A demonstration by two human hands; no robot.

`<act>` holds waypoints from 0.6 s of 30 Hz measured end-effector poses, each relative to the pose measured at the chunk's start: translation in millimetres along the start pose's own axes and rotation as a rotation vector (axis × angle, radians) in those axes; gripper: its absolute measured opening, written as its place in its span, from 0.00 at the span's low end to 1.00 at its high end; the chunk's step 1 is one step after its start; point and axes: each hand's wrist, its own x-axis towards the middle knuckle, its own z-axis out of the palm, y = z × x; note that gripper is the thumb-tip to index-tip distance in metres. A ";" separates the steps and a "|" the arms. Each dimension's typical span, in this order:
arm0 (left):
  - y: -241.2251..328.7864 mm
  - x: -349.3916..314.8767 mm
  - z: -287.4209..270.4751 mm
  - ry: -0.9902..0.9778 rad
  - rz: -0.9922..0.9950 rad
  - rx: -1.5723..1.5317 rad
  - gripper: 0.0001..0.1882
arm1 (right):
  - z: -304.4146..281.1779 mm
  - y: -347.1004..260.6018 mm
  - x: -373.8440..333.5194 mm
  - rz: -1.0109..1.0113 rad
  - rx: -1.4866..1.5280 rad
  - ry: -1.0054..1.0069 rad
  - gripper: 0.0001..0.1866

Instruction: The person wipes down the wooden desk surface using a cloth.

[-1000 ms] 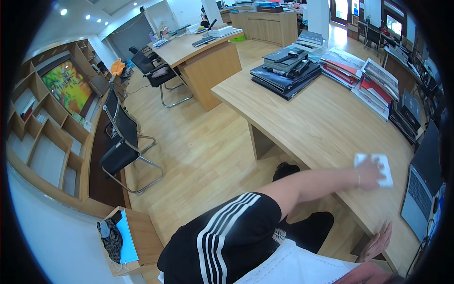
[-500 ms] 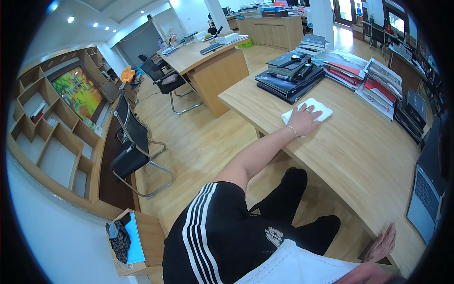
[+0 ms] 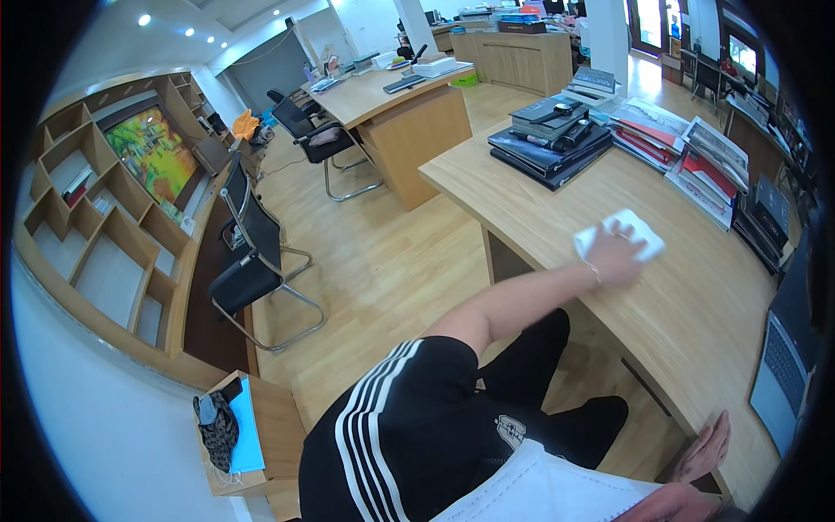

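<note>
A folded white cloth [image 3: 622, 233] lies on the wooden desk [image 3: 557, 222]. My left hand [image 3: 616, 254] presses down on it from above, fingers spread across it and slightly smeared by motion. A thin bracelet [image 3: 594, 272] circles that wrist. At the lower right, my right hand [image 3: 703, 448] rests by the desk's near edge, its fingers stretched out and holding nothing. The grey laptop [image 3: 780, 370] is just beyond it.
Dark books and boxes [image 3: 550, 139] are piled at the desk's far left corner. Magazine stacks [image 3: 709, 174] and dark boxed books [image 3: 765, 217] line the far side. A black chair [image 3: 248, 252] stands on the floor to the left, near a wooden shelf unit [image 3: 109, 270].
My left hand has slid the white cloth to the right and nearer across the desk, away from the book pile. My right hand has stayed in place. The view has shifted slightly.
</note>
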 end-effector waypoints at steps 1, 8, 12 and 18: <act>22.7 -3.0 5.8 -0.013 0.073 -0.033 0.31 | -0.2 -0.7 0.1 0.007 0.006 -0.004 0.29; 152.2 -43.9 27.7 -0.069 0.491 -0.229 0.30 | 0.7 -3.6 4.9 0.007 0.098 0.025 0.32; 168.1 -56.2 27.2 -0.123 0.629 -0.314 0.29 | -3.5 -5.0 4.0 0.010 0.094 -0.001 0.34; 117.6 -37.0 20.7 -0.109 0.572 -0.229 0.28 | -6.4 1.7 -4.1 -0.008 0.046 -0.012 0.34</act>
